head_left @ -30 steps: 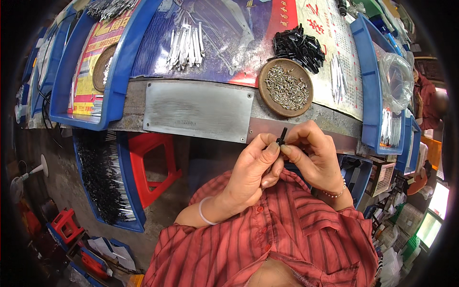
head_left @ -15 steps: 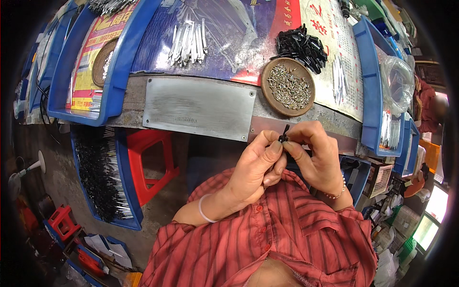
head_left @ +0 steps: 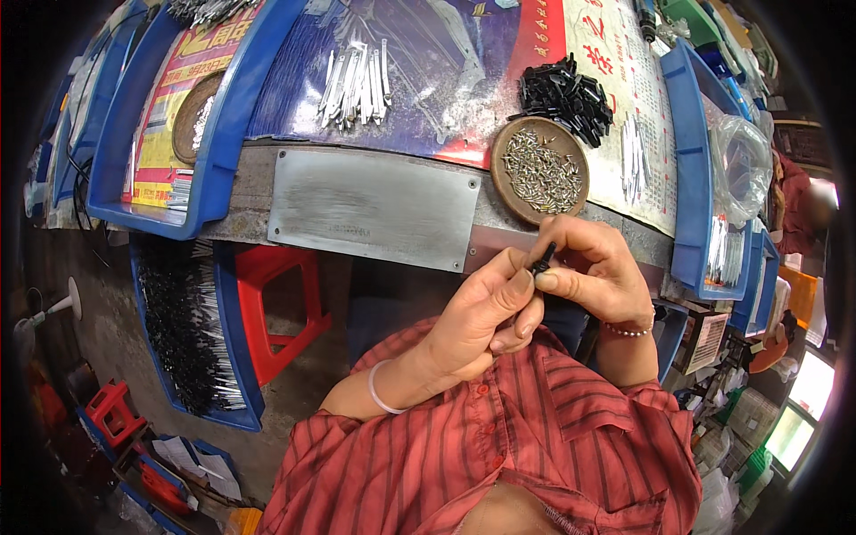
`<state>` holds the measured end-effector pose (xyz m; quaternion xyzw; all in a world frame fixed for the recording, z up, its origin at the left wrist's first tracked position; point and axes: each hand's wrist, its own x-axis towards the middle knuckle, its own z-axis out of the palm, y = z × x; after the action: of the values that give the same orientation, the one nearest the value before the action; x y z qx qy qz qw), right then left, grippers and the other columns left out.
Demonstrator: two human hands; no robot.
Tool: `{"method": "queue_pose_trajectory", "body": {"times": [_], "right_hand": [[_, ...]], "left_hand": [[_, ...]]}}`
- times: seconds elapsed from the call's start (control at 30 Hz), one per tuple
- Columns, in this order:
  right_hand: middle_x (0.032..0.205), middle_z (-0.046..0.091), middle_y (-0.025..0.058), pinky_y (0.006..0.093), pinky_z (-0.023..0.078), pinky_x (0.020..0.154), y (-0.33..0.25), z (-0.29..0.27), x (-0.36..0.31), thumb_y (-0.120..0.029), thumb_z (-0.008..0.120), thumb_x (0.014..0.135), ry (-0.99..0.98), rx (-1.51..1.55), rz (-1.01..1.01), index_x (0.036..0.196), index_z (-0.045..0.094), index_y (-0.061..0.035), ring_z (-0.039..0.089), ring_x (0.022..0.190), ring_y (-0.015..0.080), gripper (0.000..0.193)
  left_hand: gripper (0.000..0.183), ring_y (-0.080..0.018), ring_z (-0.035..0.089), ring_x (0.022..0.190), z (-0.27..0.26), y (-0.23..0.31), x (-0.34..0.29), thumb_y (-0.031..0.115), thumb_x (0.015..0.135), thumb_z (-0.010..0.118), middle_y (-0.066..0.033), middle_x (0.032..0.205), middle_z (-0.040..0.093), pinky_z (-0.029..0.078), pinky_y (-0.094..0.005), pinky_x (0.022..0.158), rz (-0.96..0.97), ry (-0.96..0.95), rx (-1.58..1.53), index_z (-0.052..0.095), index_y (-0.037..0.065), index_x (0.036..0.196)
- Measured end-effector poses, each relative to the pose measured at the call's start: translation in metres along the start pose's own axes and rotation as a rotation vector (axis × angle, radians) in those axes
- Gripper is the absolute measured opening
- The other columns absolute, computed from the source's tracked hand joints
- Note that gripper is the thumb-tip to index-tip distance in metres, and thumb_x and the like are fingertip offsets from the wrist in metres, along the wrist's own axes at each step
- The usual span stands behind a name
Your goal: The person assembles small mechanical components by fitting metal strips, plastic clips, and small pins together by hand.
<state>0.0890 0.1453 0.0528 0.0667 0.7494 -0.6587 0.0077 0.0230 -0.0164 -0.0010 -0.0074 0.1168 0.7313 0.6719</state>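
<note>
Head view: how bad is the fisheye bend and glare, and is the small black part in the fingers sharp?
Head view: the edge of the bench bows strongly and the corners go black; daylight blows out at the lower right; the small black part, pinched between left hand and right hand, is in focus but too small for detail.

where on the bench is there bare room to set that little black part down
Free: the printed mat between the metal pins and the black parts pile, and the steel plate at the near edge. Crowded: around the round dish of small metal pieces.
</note>
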Motion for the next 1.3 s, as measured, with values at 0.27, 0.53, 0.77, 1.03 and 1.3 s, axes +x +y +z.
{"method": "queue_pose_trajectory", "body": {"times": [0.27, 0.53, 0.77, 1.03, 1.3], "right_hand": [[0.079, 0.058, 0.0038, 0.0235, 0.042, 0.062, -0.011, -0.003, 0.012, -0.009, 0.056, 0.089, 0.164, 0.096, 0.230, 0.088, 0.060, 0.0013, 0.052, 0.072, 0.0089, 0.012], [0.104, 0.059, 0.0088, 0.0334, 0.048, 0.070, -0.062, 0.001, 0.026, -0.012, 0.065, 0.067, -0.141, -0.924, -0.320, 0.095, 0.060, -0.0044, 0.056, 0.083, 0.0262, 0.029], [0.079, 0.050, 0.0082, 0.0336, 0.047, 0.063, -0.078, 0.005, 0.058, -0.019, 0.064, 0.065, -0.366, -1.080, -0.451, 0.079, 0.051, -0.0045, 0.054, 0.073, 0.0230, 0.024], [0.076, 0.057, 0.0154, 0.0384, 0.046, 0.064, -0.056, -0.067, 0.197, -0.004, 0.061, 0.072, 0.160, -0.897, -0.331, 0.083, 0.054, 0.0016, 0.057, 0.070, 0.0321, 0.014], [0.075, 0.057, 0.0180, 0.0411, 0.043, 0.068, 0.031, -0.095, 0.349, -0.005, 0.062, 0.070, 0.308, -1.016, -0.394, 0.081, 0.054, 0.0027, 0.056, 0.074, 0.0345, 0.015]], "left_hand": [[0.028, -0.0035, 0.028, 0.039, 0.007, 0.009, 0.000, 0.031, 0.099, 0.034, -0.0005, 0.063, 0.044, 0.021, -0.0174, 0.036, -0.092, 0.036, -0.268, 0.050, 0.013, 0.115], [0.029, -0.0047, 0.028, 0.041, 0.013, 0.035, -0.011, 0.028, 0.098, 0.035, -0.0011, 0.064, 0.043, 0.022, -0.0181, 0.037, -0.143, 0.141, -0.184, 0.047, 0.011, 0.119], [0.039, -0.0124, 0.053, 0.060, 0.014, 0.076, -0.021, 0.023, 0.097, 0.034, -0.0098, 0.087, 0.057, 0.043, -0.0221, 0.053, -0.106, 0.069, 0.220, 0.036, 0.006, 0.132], [0.044, -0.0208, 0.059, 0.089, -0.011, 0.106, -0.012, 0.030, 0.098, 0.034, -0.0184, 0.109, 0.055, 0.046, -0.0330, 0.081, 0.905, 0.413, 0.642, 0.027, 0.004, 0.133], [0.040, -0.0177, 0.060, 0.080, -0.030, 0.098, -0.003, 0.001, 0.090, 0.045, -0.0174, 0.103, 0.056, 0.048, -0.0291, 0.075, 0.984, 0.376, 1.016, 0.028, 0.000, 0.127]]}}
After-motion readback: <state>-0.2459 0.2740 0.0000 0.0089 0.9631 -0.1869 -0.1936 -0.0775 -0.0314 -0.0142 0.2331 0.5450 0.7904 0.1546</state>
